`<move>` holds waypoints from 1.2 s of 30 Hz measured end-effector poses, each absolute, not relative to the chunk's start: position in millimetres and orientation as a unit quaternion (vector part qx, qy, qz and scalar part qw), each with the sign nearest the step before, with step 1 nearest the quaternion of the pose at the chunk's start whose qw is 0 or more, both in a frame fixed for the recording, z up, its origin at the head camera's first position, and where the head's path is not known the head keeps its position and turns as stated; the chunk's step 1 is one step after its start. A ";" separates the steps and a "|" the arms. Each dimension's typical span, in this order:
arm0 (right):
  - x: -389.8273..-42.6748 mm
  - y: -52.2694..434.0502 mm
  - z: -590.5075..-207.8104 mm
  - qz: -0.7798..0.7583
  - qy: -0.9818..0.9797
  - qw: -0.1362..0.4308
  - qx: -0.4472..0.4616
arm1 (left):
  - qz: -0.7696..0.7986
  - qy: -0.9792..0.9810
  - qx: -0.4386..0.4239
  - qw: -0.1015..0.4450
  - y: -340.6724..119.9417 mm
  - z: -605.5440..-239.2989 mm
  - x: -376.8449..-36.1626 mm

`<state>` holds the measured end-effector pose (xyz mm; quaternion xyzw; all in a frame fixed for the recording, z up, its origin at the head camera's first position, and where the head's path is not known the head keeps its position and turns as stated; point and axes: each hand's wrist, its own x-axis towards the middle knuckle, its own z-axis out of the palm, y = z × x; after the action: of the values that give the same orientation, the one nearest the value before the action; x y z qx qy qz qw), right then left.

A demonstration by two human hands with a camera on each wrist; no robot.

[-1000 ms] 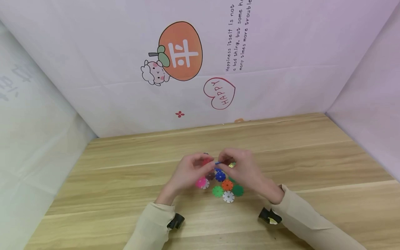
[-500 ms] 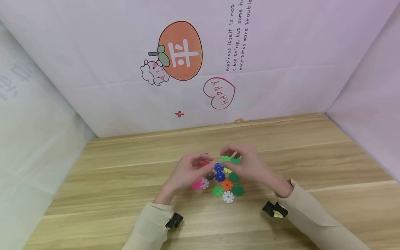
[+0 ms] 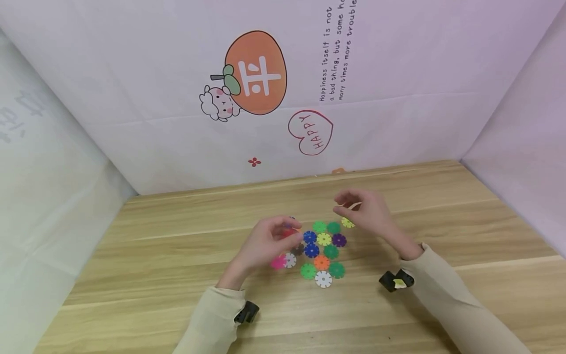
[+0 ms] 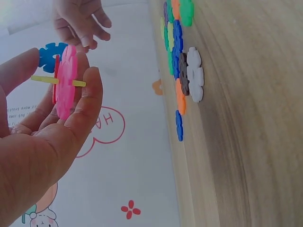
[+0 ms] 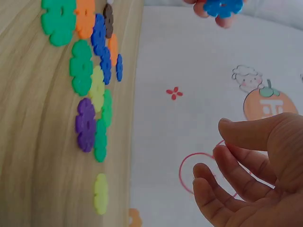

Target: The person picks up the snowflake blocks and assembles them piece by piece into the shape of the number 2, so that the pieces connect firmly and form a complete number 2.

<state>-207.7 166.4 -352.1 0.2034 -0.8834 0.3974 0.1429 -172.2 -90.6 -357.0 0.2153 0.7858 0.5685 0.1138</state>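
My left hand (image 3: 267, 243) holds a small cluster of joined notched plastic discs above the table. In the left wrist view it shows a pink disc (image 4: 67, 85), a yellow disc (image 4: 45, 80) seen edge-on, a blue disc (image 4: 51, 57) and a thin red edge. Thumb and fingers curl around this cluster. My right hand (image 3: 364, 211) hovers to the right, fingers loosely bent, nothing between them. Just under its fingers lies a lone yellow disc (image 3: 348, 222). A purple disc (image 3: 339, 240) and a dark green disc (image 3: 333, 227) are also near it.
More loose discs lie flat on the wooden table (image 3: 177, 285): a white disc (image 3: 323, 279), an orange disc (image 3: 322, 262), a light green disc (image 3: 308, 271), two blue discs and others. A printed white cloth (image 3: 168, 98) rises behind the table's far edge.
The right hand has drawn away from the left, moving right and toward the far side, over the yellow disc. It earlier touched a blue disc at the left hand's cluster. The left hand stays nearly still.
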 end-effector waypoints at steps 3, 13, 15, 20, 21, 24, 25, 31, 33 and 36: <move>-212.7 173.4 -357.0 0.399 -0.886 0.132 0.197 | 0.566 0.787 0.220 0.111 -90.9 -358.5 -172.1; -226.2 187.1 -372.7 0.412 -0.894 0.079 0.158 | 0.559 0.793 0.215 0.113 -91.7 -359.3 -173.1; -227.1 187.4 -374.1 0.417 -0.893 0.070 0.157 | 0.558 0.794 0.213 0.114 -92.2 -358.8 -172.5; -228.0 189.8 -378.3 0.428 -0.891 0.044 0.143 | 0.553 0.798 0.209 0.119 -93.2 -358.1 -172.7; -228.4 190.7 -379.5 0.428 -0.892 0.038 0.138 | 0.552 0.798 0.209 0.119 -93.3 -358.1 -173.1; -229.9 193.4 -383.2 0.434 -0.892 0.023 0.127 | 0.549 0.800 0.211 0.118 -93.3 -357.7 -173.2; -230.7 194.4 -384.7 0.436 -0.891 0.018 0.124 | 0.546 0.802 0.211 0.116 -93.2 -357.7 -173.3; -233.7 197.9 -390.9 0.447 -0.887 -0.002 0.114 | 0.543 0.806 0.210 0.111 -93.1 -357.9 -173.0; -233.8 197.7 -390.9 0.444 -0.889 -0.003 0.116 | 0.545 0.805 0.208 0.112 -93.3 -358.0 -172.8; -233.5 197.9 -390.6 0.421 -0.899 -0.009 0.121 | 0.546 0.804 0.206 0.114 -93.6 -358.1 -172.5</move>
<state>-233.5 197.9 -390.6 0.1206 -0.8989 0.4210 -0.0090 -172.5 -93.6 -358.1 0.2060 0.8041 0.5460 0.1135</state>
